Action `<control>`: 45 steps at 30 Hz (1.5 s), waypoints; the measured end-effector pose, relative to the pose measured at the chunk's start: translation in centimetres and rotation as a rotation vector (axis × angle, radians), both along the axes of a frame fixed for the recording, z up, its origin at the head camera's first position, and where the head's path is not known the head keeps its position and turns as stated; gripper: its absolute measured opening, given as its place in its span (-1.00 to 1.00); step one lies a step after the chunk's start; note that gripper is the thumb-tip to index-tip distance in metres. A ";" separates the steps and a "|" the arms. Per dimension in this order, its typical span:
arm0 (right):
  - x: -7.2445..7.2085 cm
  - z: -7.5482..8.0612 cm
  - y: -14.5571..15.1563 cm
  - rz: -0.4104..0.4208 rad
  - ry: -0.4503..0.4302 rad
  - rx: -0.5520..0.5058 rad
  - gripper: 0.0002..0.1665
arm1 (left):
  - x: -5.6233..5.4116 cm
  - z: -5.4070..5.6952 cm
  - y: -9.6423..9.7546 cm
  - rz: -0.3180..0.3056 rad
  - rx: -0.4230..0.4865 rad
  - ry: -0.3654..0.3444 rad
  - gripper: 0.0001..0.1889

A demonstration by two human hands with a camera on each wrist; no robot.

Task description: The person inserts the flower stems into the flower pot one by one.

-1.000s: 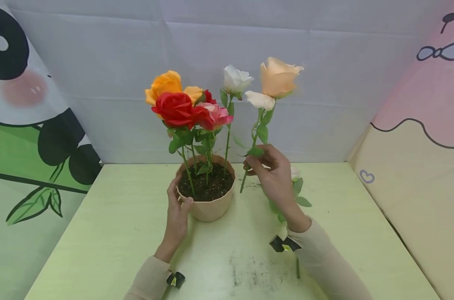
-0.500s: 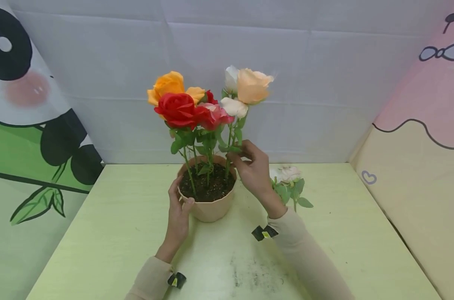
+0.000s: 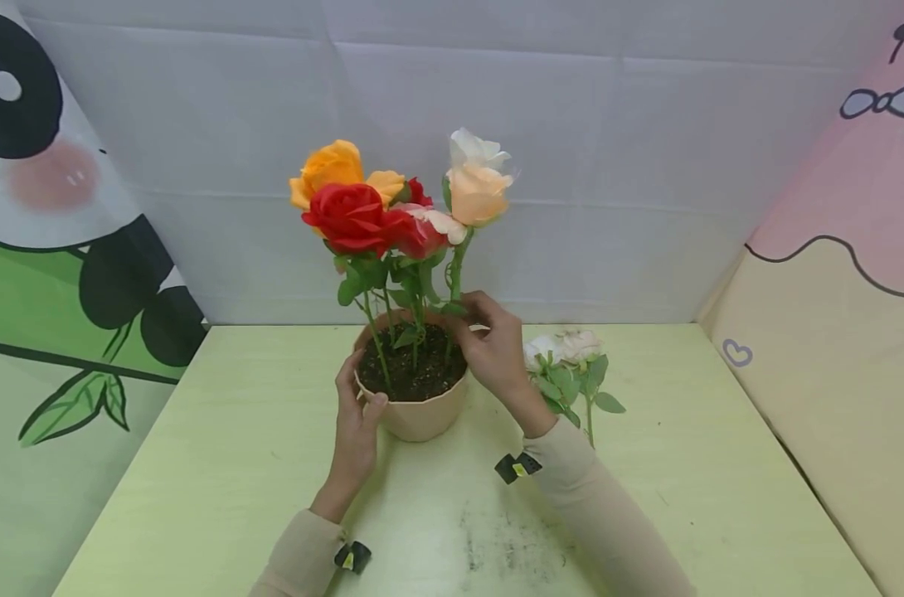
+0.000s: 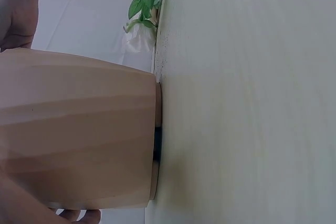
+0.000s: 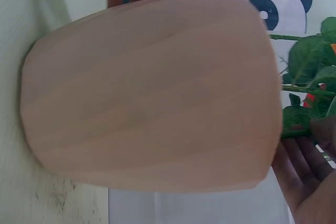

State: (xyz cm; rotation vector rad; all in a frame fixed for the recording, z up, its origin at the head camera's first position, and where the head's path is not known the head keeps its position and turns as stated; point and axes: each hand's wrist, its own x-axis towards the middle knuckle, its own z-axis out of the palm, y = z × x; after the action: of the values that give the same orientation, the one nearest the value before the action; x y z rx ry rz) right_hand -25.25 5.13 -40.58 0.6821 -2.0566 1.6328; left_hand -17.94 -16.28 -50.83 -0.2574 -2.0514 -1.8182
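A beige flowerpot (image 3: 422, 419) filled with dark soil (image 3: 403, 383) stands upright on the table. My left hand (image 3: 357, 431) grips its left side, with the thumb at the front rim. At the right rim, my right hand (image 3: 494, 348) pinches the green stem of a peach rose (image 3: 478, 196). That stem's lower end is hidden by my fingers and the rim. Planted in the soil are an orange rose (image 3: 334, 168), a red rose (image 3: 351, 217), a pink rose (image 3: 420, 235) and a white rose (image 3: 473, 150), partly behind the peach one.
Pale roses (image 3: 571, 345) with green leaves lie on the table right of the pot, partly behind my right forearm. Dark soil specks (image 3: 507, 547) dot the pale table (image 3: 221, 464) in front. A white cloth (image 3: 609, 207) hangs at the back.
My right hand has carried the peach rose leftward from beside the pot to over its right rim, then lowered it slightly. The left hand has stayed on the pot.
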 end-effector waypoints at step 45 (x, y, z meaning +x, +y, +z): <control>-0.3 -2.5 1.3 -0.118 0.169 0.204 -0.76 | 0.0 0.3 0.0 -0.009 0.030 0.015 -0.25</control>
State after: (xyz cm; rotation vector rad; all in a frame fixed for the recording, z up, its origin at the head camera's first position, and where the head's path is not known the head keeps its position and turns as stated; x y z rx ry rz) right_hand -25.52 6.43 -43.06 0.7251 -2.1141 1.2681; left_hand -17.91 -16.25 -50.55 -0.2721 -2.0146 -1.8454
